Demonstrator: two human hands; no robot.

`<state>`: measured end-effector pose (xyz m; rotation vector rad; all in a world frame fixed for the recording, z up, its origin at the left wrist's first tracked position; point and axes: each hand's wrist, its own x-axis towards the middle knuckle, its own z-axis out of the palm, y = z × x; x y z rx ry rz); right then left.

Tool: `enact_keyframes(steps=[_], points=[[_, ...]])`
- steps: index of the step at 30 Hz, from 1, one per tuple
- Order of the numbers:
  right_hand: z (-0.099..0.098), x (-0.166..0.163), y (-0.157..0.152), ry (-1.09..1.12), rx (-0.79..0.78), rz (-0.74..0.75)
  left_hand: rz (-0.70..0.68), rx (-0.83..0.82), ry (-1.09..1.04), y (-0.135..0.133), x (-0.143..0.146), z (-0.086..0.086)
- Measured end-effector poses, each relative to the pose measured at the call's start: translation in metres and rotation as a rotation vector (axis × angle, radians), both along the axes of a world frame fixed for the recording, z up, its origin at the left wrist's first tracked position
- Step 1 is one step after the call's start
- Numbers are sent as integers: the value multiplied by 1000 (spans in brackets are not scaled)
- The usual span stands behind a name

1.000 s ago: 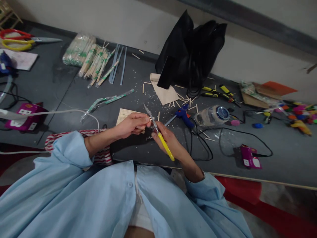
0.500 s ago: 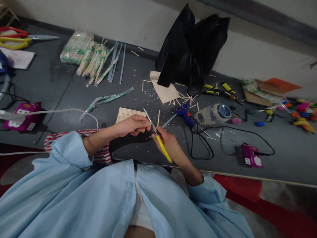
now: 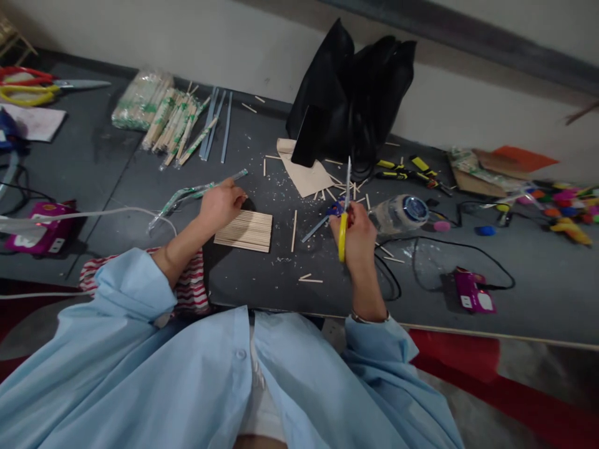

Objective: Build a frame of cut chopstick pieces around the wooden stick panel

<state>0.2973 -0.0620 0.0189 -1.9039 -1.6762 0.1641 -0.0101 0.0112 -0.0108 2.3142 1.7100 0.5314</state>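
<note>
My right hand grips a pair of yellow-handled scissors, their blades pointing away from me. Behind it, partly hidden, lies a blue glue gun with a glue stick in it. Over the far left corner of a flat panel of wooden sticks is my left hand, its fingers curled together; whatever they may hold is too small to make out. A single stick lies to the right of the panel, and short cut pieces rest nearer to me.
Wrapped chopsticks and loose glue sticks lie at the back left. A black bag with a phone leaning on it stands behind. To the right are a plastic jar, cutters and a cabled purple box.
My hands have moved apart: the right with the scissors went right and away from me, the left went left and away. The stick panel is now uncovered, and short pieces show on the table.
</note>
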Motion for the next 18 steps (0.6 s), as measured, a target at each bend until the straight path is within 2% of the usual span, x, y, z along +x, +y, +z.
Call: enact_keyframes(steps=[4, 8, 10, 13, 16, 18], points=[[3, -12, 39, 13, -24, 97, -13, -33, 85, 0, 3, -3], [-3, -55, 86, -16, -95, 254, -49, -28, 133, -1, 3, -2], [-9, -80, 110, -20, -148, 282, -46, -6, 109, -2, 2, -1], [-20, -110, 140, -48, -215, 262, -23, 60, -60, -1, 2, 0], [-25, -129, 161, -85, -229, 225, 24, 109, -353, 1, 4, -2], [-25, -134, 169, -107, -252, 226, 73, 81, -560, 4, 6, -4]])
